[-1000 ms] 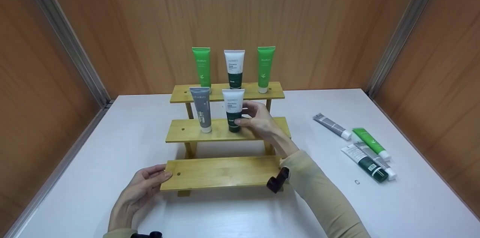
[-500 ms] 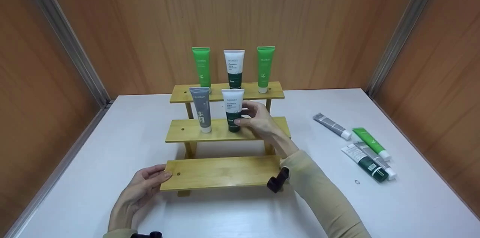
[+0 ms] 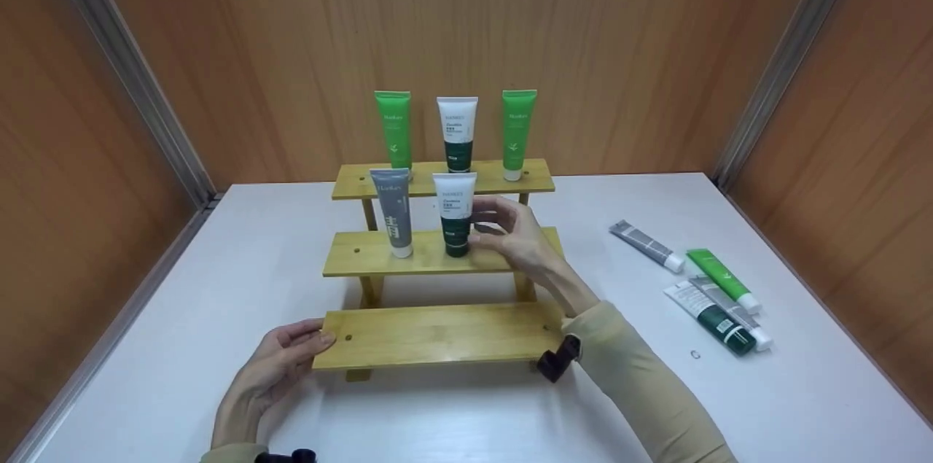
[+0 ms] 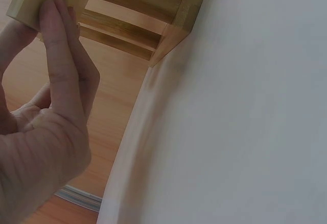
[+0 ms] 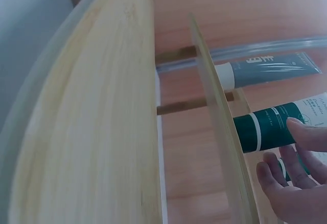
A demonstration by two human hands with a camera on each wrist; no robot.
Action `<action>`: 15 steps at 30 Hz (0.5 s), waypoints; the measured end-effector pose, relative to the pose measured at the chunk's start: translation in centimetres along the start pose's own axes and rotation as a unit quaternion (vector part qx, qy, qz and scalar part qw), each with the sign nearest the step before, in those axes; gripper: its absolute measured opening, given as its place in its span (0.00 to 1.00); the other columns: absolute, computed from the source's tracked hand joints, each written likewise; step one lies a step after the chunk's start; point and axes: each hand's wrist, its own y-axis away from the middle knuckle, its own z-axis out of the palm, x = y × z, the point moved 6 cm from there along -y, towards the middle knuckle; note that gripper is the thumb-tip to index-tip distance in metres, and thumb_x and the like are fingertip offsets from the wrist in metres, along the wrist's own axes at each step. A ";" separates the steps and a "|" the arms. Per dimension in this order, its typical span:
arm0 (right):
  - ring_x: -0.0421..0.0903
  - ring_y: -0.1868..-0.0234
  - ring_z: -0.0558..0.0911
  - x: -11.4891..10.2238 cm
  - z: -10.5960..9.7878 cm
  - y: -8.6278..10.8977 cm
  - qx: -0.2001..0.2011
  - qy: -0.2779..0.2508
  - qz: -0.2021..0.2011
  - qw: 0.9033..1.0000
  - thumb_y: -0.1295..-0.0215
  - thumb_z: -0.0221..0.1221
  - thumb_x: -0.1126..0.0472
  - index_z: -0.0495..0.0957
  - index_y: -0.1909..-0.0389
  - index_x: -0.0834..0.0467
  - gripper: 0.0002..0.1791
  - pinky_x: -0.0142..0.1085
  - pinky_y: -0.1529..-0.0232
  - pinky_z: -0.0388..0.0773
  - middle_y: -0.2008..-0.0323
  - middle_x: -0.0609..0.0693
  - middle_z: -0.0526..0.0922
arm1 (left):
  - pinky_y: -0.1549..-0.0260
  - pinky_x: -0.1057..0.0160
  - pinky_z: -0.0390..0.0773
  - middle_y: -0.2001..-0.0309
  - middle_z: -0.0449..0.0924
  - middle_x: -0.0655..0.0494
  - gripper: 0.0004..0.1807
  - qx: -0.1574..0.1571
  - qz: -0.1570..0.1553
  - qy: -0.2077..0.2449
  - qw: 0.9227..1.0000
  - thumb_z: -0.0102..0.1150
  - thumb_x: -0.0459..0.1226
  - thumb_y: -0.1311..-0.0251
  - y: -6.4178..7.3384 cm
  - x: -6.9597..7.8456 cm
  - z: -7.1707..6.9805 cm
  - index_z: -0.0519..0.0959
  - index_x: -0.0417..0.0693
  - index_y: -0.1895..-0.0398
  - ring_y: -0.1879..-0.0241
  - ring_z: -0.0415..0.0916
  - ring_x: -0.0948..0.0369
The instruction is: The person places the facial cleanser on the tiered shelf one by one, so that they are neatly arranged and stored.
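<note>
I count nine tubes: three green, three grey, three white with dark green. Five stand caps down on the three-tier wooden stand. The top board (image 3: 423, 187) bears a green tube (image 3: 396, 129), a white-and-green tube (image 3: 458, 129) and another green tube (image 3: 518, 126); the middle board (image 3: 348, 260) bears a grey tube (image 3: 394, 211) on the left and, near its centre, a second white-and-green tube (image 3: 455, 204). Four lie on the table (image 3: 182, 302) to the right: two grey, one green, one white-and-green. One small ring (image 3: 695, 354) lies near them.

The person's right hand (image 3: 519, 233) is at the right side of that centre tube, thumb and fingers apart; whether the thumb tip touches it I can't tell. Half a second ago the thumb lay across the tube's front; now it sits at the edge, the hand a little further right, the tube upright in the same spot. The left hand (image 3: 273, 364) pinches the left end of the bottom board (image 3: 437, 335), as before.

The tubes seem to read "Hankey"; the smaller print is too blurred.
</note>
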 end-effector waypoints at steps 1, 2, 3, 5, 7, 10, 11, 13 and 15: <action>0.54 0.36 0.76 -0.1 -0.2 0.2 0.001 0.005 -0.006 1.000 0.41 0.65 0.75 0.73 0.37 0.67 0.29 0.46 0.27 0.72 0.38 0.63 0.77 | 0.51 0.71 0.85 0.56 0.85 0.59 0.35 0.002 -0.001 0.002 1.000 0.63 0.35 0.34 0.0 0.0 0.0 0.61 0.28 0.30 0.56 0.85 0.66; 0.55 0.36 0.76 -0.2 -0.4 0.5 0.002 0.010 -0.011 1.000 0.41 0.65 0.74 0.73 0.37 0.67 0.29 0.46 0.27 0.72 0.38 0.63 0.77 | 0.52 0.71 0.85 0.56 0.85 0.59 0.35 0.003 -0.002 0.003 1.000 0.63 0.35 0.34 0.0 0.0 0.0 0.61 0.28 0.30 0.56 0.85 0.66; 0.55 0.35 0.76 -0.4 -0.6 0.8 0.001 0.015 -0.014 1.000 0.40 0.65 0.74 0.73 0.37 0.67 0.28 0.45 0.27 0.72 0.38 0.63 0.76 | 0.52 0.71 0.85 0.56 0.86 0.59 0.34 0.002 -0.002 0.004 1.000 0.63 0.35 0.34 0.0 0.0 0.0 0.62 0.29 0.30 0.56 0.85 0.66; 0.56 0.35 0.75 -0.6 -1.1 1.5 -0.001 0.025 -0.021 0.999 0.39 0.65 0.73 0.72 0.37 0.68 0.28 0.45 0.26 0.72 0.38 0.64 0.76 | 0.51 0.71 0.85 0.56 0.86 0.58 0.33 0.001 -0.001 0.008 1.000 0.63 0.35 0.34 0.0 0.0 -0.1 0.63 0.29 0.31 0.56 0.85 0.65; 0.55 0.34 0.75 -0.7 -1.9 2.4 0.002 0.038 -0.021 0.999 0.38 0.65 0.71 0.72 0.37 0.67 0.27 0.44 0.26 0.72 0.38 0.63 0.76 | 0.51 0.71 0.85 0.56 0.86 0.58 0.32 -0.001 0.002 0.010 1.000 0.63 0.35 0.34 0.0 0.0 -0.1 0.64 0.29 0.31 0.56 0.85 0.65; 0.54 0.35 0.76 -0.8 -3.4 3.8 0.011 0.061 -0.026 0.998 0.36 0.65 0.71 0.73 0.38 0.66 0.26 0.43 0.27 0.73 0.40 0.62 0.77 | 0.51 0.71 0.85 0.56 0.85 0.59 0.32 -0.004 0.005 0.005 1.000 0.63 0.35 0.34 0.0 -0.1 0.0 0.64 0.30 0.31 0.56 0.85 0.66; 0.53 0.36 0.76 -0.8 -4.0 4.3 0.017 0.071 -0.028 0.997 0.36 0.64 0.71 0.73 0.38 0.66 0.25 0.42 0.28 0.73 0.40 0.61 0.77 | 0.51 0.71 0.85 0.56 0.85 0.59 0.32 -0.003 0.005 0.002 1.000 0.63 0.35 0.33 0.0 0.0 0.0 0.64 0.30 0.31 0.56 0.85 0.66; 0.51 0.37 0.77 -0.8 -5.3 5.5 0.028 0.086 -0.039 0.995 0.36 0.64 0.71 0.74 0.39 0.67 0.24 0.39 0.29 0.75 0.41 0.64 0.77 | 0.52 0.71 0.85 0.56 0.85 0.60 0.32 -0.002 0.004 -0.002 1.000 0.63 0.35 0.34 0.0 0.0 0.0 0.64 0.30 0.31 0.56 0.85 0.66; 0.48 0.38 0.77 -0.7 -6.7 6.6 0.039 0.101 -0.053 0.993 0.36 0.64 0.73 0.75 0.41 0.68 0.22 0.35 0.32 0.76 0.41 0.66 0.77 | 0.52 0.71 0.85 0.56 0.85 0.60 0.32 0.001 0.002 -0.002 1.000 0.64 0.36 0.34 0.0 0.0 0.0 0.64 0.30 0.31 0.56 0.85 0.66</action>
